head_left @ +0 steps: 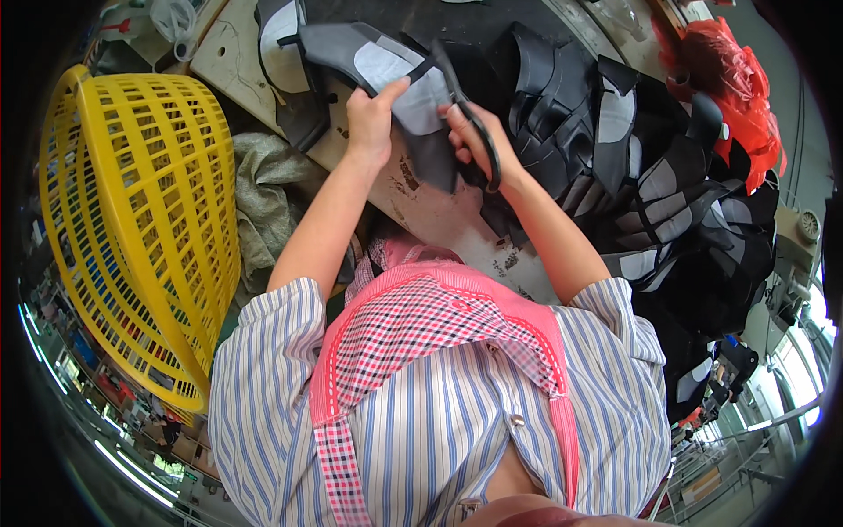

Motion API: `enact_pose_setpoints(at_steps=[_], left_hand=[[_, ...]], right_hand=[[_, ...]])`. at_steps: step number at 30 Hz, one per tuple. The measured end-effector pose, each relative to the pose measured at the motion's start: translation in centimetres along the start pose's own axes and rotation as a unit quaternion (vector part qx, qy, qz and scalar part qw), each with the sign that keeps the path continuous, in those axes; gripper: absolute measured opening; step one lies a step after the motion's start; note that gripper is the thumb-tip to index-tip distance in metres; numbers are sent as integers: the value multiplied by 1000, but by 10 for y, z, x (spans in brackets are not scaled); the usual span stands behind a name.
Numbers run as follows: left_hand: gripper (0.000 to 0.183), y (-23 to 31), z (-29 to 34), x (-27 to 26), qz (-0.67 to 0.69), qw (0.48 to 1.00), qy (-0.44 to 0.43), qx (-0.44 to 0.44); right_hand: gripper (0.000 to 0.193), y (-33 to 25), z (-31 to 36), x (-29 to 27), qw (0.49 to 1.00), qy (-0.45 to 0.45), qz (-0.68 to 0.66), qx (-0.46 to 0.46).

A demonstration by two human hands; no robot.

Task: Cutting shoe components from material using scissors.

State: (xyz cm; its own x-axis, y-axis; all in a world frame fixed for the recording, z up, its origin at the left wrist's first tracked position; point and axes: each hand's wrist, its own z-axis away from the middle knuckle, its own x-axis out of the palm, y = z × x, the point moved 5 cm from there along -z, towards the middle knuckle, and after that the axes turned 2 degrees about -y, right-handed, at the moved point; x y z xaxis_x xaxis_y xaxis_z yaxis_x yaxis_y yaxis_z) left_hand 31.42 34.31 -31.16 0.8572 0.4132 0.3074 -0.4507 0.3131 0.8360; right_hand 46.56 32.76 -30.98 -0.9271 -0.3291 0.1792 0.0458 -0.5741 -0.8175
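Above the work table, my left hand [370,125] is closed on a black shoe-upper piece [338,48] with a pale grey lining patch, thumb on top of it. Dark scissors [479,132] are in my right hand [492,140], whose fingers wrap round the handles. Their blades point away from me and lie against the right side of the piece; whether they are cutting cannot be made out. A dark flap of material hangs below, between my hands. Another black piece with a pale patch [285,48] lies just beyond my left hand.
Many black and grey cut pieces [553,105] are heaped along the right side of the worn table [421,206]. At left stands a large yellow plastic basket [167,158] beside a greyish woven sack [263,198]. A red plastic bag [729,88] sits at the far right.
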Motion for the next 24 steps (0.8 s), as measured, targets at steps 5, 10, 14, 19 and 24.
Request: enact_pose_setpoints(at_steps=[5, 10, 14, 19, 24], left_hand=[[17, 13, -31, -3, -12, 983, -165, -74], [19, 26, -40, -11, -26, 975, -176, -133], [21, 24, -33, -8, -48, 975, -180, -120], [21, 23, -37, -14, -47, 973, -177, -138], [22, 13, -28, 5, -14, 972, -180, -152]], right_hand=[[48, 10, 25, 20, 990, -84, -95, 55], [50, 24, 34, 28, 984, -99, -136, 56], [54, 22, 25, 37, 977, -117, -172, 55], [57, 13, 25, 39, 976, -130, -164, 55], [45, 19, 18, 40, 966, -59, -252, 27]])
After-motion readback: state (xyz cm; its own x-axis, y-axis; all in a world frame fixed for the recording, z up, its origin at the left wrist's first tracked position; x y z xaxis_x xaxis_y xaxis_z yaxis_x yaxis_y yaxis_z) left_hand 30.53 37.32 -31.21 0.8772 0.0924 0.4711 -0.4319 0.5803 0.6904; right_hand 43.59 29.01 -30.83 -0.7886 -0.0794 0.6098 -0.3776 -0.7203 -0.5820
